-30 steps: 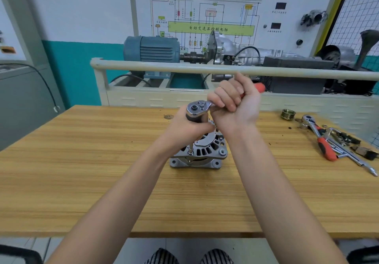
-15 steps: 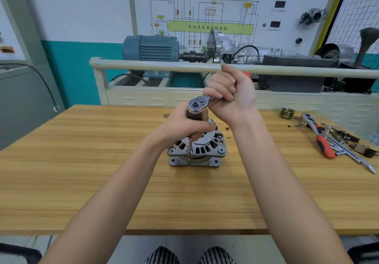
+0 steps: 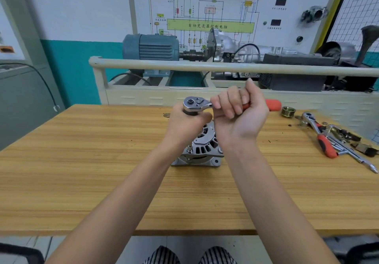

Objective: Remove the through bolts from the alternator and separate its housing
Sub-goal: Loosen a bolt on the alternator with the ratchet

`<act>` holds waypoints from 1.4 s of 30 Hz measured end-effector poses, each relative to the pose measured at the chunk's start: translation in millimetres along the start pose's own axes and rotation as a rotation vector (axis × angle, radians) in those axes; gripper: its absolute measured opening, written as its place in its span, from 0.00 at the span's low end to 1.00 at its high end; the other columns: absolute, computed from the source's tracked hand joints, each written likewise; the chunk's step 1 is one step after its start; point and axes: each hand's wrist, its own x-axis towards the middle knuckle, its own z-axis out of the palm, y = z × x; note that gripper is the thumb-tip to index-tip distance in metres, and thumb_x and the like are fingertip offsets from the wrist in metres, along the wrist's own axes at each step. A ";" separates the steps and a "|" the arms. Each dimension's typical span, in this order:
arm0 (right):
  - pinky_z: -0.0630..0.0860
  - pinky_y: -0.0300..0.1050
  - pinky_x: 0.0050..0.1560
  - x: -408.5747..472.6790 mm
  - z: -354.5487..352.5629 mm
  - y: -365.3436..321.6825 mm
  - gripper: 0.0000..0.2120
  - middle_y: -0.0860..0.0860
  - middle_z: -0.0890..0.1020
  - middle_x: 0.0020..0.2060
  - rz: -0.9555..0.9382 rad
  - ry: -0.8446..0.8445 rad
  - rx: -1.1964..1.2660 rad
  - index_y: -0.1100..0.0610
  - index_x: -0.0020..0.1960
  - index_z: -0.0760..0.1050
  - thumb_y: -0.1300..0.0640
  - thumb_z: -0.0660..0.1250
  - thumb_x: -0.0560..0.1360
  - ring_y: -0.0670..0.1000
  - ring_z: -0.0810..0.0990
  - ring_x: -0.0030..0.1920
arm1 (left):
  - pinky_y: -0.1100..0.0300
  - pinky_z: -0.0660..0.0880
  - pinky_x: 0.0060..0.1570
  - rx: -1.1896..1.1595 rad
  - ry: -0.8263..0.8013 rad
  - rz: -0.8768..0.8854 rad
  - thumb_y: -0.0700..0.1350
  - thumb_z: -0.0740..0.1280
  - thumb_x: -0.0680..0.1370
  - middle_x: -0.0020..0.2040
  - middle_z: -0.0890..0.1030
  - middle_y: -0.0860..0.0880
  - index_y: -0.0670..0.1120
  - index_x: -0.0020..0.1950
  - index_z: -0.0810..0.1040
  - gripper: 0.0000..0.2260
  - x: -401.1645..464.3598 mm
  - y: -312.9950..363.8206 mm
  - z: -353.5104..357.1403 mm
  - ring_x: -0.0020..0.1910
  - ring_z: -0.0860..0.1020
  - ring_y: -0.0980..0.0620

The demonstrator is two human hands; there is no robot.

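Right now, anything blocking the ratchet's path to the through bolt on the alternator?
Nothing visible. The ratchet, gripped by the right hand with the left hand at its head, drives an extension reaching the alternator rim. The bolt head itself is hidden.

Your right hand [image 3: 239, 113] grips a ratchet [image 3: 207, 105] with a bright, polished chrome head and a matt orange-red plastic handle, while the alternator [image 3: 202, 151] under it looks like dull cast aluminium — grainy, grey, unpolished. It stands on a table [image 3: 82, 171] of pale wood-grain board with a smooth, low sheen. At your two o'clock lie a brassy ribbed pulley [image 3: 288, 112] and more glossy chrome tools [image 3: 336, 142] — one with a red grip.
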 end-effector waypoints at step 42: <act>0.64 0.39 0.24 -6.3 -1.1 4.9 0.26 0.47 0.59 0.17 -0.066 0.016 0.022 0.54 0.23 0.61 0.59 0.52 0.81 0.46 0.57 0.18 | 0.61 0.59 0.25 -0.063 0.041 0.077 0.30 0.64 0.69 0.21 0.64 0.56 0.48 0.28 0.64 0.17 -1.1 -6.6 4.0 0.23 0.61 0.56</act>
